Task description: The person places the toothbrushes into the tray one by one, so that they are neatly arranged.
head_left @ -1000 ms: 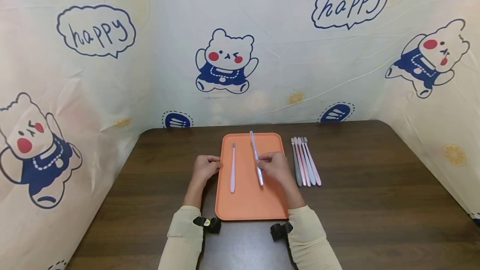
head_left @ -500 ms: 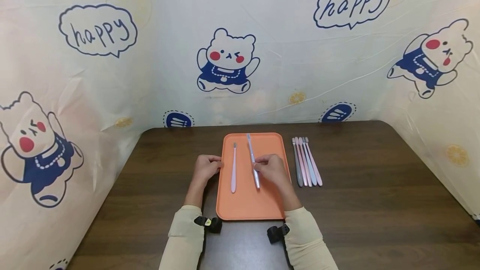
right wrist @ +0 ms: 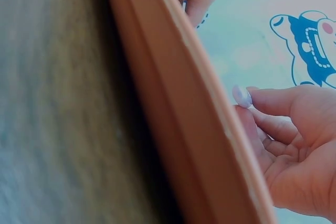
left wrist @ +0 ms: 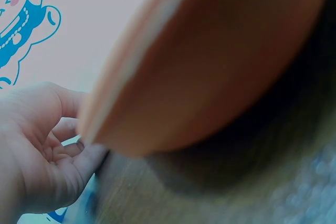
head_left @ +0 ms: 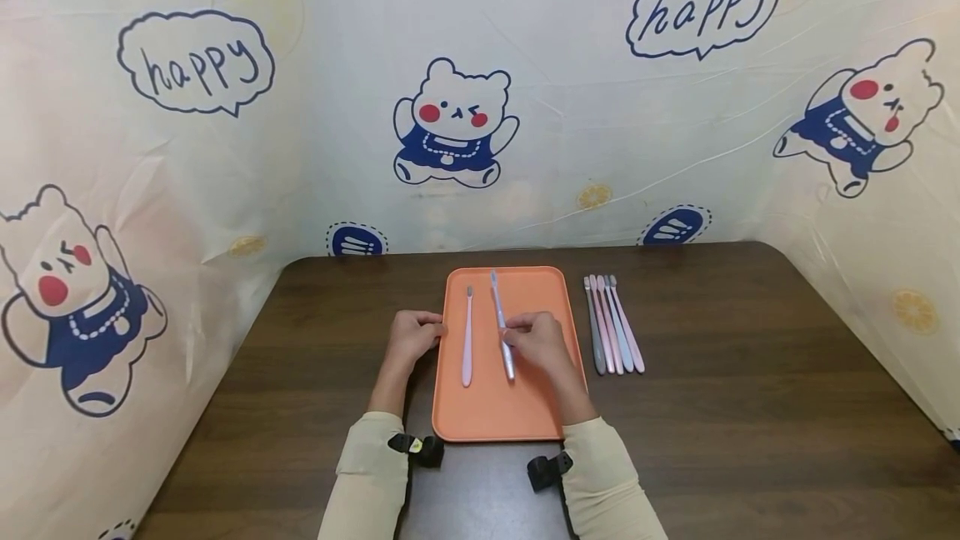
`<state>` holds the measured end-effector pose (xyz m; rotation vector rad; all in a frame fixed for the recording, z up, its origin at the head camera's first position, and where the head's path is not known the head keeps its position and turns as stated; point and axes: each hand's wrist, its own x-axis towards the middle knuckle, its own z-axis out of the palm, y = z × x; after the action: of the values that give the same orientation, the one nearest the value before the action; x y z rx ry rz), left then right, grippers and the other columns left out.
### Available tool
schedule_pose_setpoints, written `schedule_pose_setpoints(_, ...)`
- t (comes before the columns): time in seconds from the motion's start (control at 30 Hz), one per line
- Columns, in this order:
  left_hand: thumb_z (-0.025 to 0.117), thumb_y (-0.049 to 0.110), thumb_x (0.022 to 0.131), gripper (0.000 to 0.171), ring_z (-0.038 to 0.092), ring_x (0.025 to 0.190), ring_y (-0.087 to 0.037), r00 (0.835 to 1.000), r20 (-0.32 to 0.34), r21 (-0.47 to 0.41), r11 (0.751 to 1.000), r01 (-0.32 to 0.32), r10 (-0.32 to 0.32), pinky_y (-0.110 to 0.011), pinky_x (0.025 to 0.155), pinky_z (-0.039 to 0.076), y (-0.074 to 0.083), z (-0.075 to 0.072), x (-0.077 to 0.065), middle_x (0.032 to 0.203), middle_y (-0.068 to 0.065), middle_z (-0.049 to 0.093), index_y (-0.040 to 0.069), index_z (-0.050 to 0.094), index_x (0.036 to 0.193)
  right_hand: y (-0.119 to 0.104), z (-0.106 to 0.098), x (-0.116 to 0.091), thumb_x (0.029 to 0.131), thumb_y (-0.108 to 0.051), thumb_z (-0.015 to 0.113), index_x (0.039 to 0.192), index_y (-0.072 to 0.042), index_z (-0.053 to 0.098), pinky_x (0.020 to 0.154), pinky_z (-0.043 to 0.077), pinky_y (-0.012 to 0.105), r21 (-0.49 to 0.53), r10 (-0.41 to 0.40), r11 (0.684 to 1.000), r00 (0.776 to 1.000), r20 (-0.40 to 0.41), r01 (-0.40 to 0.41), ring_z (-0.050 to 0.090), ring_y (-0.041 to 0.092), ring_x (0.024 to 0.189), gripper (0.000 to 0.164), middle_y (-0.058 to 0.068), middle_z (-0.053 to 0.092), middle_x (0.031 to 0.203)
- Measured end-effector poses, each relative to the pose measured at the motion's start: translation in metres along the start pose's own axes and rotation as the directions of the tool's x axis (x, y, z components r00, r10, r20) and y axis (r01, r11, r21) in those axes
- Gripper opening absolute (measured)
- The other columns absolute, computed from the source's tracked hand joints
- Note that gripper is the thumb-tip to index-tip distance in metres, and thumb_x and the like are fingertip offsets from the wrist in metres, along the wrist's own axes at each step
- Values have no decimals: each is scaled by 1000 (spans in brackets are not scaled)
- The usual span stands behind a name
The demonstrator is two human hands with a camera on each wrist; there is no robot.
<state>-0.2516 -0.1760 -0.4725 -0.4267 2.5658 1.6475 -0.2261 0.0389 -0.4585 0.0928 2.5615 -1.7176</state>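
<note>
An orange tray (head_left: 498,419) lies on the table in front of me. My left hand (head_left: 411,336) holds its left rim, and in the left wrist view the thumb and fingers meet at the tray's edge. Over the tray's middle, my right hand (head_left: 543,348) pinches a pale blue-lilac toothbrush (head_left: 497,298) by its handle, bristle head pointing away. The right wrist view shows the handle's rounded end (right wrist: 241,96) between thumb and finger. A pink toothbrush (head_left: 467,348) lies lengthwise on the tray's left side, its head at the far end.
Right of the tray, several toothbrushes (head_left: 613,327) in grey, pink and blue lie side by side on the brown wooden table (head_left: 750,390). A cloth wall (head_left: 322,140) with printed bears stands behind the table and along both sides.
My right hand has carried the blue-lilac toothbrush slightly left and nearer, towards the pink one on the tray. The left hand has stayed at the tray's rim.
</note>
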Motion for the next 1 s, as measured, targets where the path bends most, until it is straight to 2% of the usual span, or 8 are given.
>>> schedule_pose_setpoints(0.67,71,10,88,24,67,85,-17,1000,-9,0,1000,17,-17,-24,71,57,0,1,0,117,-20,71,0,77,109,2,14,0,88,-5,75,101,5,77,64,59,25,37,24,999,1000,-4,-24,71,13,72,16,19,77,94)
schedule_pose_setpoints(1.0,72,11,88,22,67,83,-17,1000,-21,10,1000,22,-22,-24,70,56,0,1,-1,113,-20,71,1,77,107,2,20,-1,90,-8,73,101,2,77,66,60,27,16,44,999,999,-5,-44,70,13,73,16,17,77,94)
